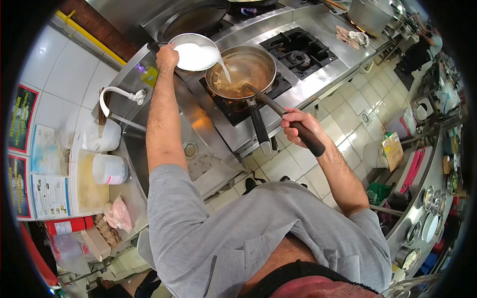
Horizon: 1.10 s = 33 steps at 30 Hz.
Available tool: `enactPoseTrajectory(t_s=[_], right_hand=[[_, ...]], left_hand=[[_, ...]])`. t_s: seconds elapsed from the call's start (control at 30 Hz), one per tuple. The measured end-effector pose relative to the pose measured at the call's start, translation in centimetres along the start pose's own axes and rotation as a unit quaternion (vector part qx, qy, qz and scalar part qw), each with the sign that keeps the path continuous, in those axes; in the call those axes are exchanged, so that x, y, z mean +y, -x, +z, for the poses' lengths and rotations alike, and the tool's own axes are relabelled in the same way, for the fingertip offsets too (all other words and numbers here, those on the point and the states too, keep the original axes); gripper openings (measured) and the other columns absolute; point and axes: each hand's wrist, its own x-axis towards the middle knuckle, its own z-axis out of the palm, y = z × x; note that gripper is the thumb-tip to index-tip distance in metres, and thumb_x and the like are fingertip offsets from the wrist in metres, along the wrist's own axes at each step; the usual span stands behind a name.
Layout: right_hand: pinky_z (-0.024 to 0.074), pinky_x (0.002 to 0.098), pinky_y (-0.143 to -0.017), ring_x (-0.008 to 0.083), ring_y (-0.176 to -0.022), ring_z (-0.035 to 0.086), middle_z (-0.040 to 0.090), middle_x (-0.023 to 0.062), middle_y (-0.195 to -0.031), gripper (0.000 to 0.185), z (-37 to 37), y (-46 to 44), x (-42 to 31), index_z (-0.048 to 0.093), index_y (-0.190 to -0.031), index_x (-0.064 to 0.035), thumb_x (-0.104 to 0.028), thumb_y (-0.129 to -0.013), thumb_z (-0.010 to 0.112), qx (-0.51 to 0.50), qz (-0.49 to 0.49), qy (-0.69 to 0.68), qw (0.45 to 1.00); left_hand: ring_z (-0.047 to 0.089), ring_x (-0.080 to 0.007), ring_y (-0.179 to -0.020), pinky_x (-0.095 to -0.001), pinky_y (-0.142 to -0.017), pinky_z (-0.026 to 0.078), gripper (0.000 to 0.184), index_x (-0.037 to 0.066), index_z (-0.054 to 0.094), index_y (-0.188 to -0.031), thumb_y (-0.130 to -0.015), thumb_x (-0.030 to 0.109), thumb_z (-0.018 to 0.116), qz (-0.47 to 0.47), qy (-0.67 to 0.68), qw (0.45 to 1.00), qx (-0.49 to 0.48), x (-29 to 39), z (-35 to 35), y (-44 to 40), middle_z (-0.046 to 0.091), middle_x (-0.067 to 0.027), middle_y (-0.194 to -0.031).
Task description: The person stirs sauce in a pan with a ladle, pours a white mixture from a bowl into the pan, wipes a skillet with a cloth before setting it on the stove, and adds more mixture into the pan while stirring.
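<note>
Left hand is clamping the side of a metal container; exact grip is unclear, fingers partly hidden. Left hand point(168, 57), metal container point(194, 37). Container is tipping over the pan's left rim, above the pan point(261, 62), and white liquid point(196, 57) is streaming down into it.

Right hand point(300, 126) is closing firmly around the dark handle of a long utensil point(310, 138). Its far end is sitting in the pan, among brownish food point(236, 85); tip shape is hard to make out. Pan is resting on the near-left burner, its own black handle point(257, 121) pointing back toward the person, no hand on it.

Around: second burner point(298, 58) is sitting just right of the pan. Cloths point(352, 37) are lying farther right on the steel top. Sink point(201, 161) is lying below the left forearm, faucet point(119, 97) reaching over it. Yellow-green bottle point(148, 74) is standing near that forearm.
</note>
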Motion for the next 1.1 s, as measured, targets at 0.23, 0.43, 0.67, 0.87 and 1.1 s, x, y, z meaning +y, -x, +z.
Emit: enactPoseTrajectory(t_s=[0.23,0.43,0.67,0.87,1.1], right_hand=[[0.0384,0.0313,-0.036,0.0158,-0.043,0.048,0.049,0.0091,-0.074,0.055,3.9,0.8,4.6,0.025,-0.121,-0.0073,0.0,-0.075,0.055,0.071,-0.057,0.178,0.98],[0.0365,0.029,-0.033,0.0135,-0.041,0.046,0.05,0.0054,-0.067,0.049,0.1,-0.4,0.8,0.029,-0.119,-0.0074,-0.005,-0.077,0.056,0.039,-0.033,0.086,0.995],[0.0371,0.0315,-0.035,0.0153,-0.042,0.047,0.05,0.0069,-0.067,0.054,3.5,1.3,3.0,0.026,-0.119,-0.0077,-0.002,-0.075,0.056,0.052,-0.027,0.108,0.992],[0.0364,0.0302,-0.033,0.0151,-0.041,0.046,0.049,0.0063,-0.068,0.054,0.3,-0.8,3.2,0.026,-0.124,-0.007,-0.002,-0.077,0.053,0.085,-0.069,0.212,0.971],[0.0355,0.0274,-0.034,0.0149,-0.042,0.047,0.05,0.0074,-0.068,0.052,2.3,1.5,1.3,0.026,-0.12,-0.0051,-0.004,-0.077,0.056,0.043,-0.015,0.033,0.998]], left_hand=[[0.054,-0.0316,-0.107,-0.0397,-0.093,0.041,0.04,0.019,0.06,-0.115,-0.077,0.012,0.048,0.003,-0.012,1.0,0.016,0.8,-0.4,0.9,0.058,-0.0155,-0.113],[0.054,-0.0317,-0.107,-0.0397,-0.093,0.041,0.04,0.018,0.06,-0.115,-0.077,0.012,0.049,0.025,-0.014,0.999,0.024,1.1,-0.3,0.9,0.058,-0.0162,-0.113],[0.055,-0.0323,-0.105,-0.04,-0.092,0.042,0.039,0.017,0.06,-0.114,-0.077,0.012,0.049,0.013,-0.012,0.999,0.027,1.7,-0.4,1.2,0.059,-0.0168,-0.112],[0.055,-0.0323,-0.105,-0.0403,-0.091,0.043,0.038,0.017,0.061,-0.114,-0.078,0.012,0.048,0.027,-0.026,0.998,0.043,2.2,-0.6,1.8,0.059,-0.0164,-0.111],[0.055,-0.0315,-0.106,-0.0399,-0.092,0.043,0.038,0.017,0.059,-0.115,-0.079,0.011,0.047,0.042,-0.036,0.997,0.048,2.2,-0.4,1.7,0.059,-0.0154,-0.112]])
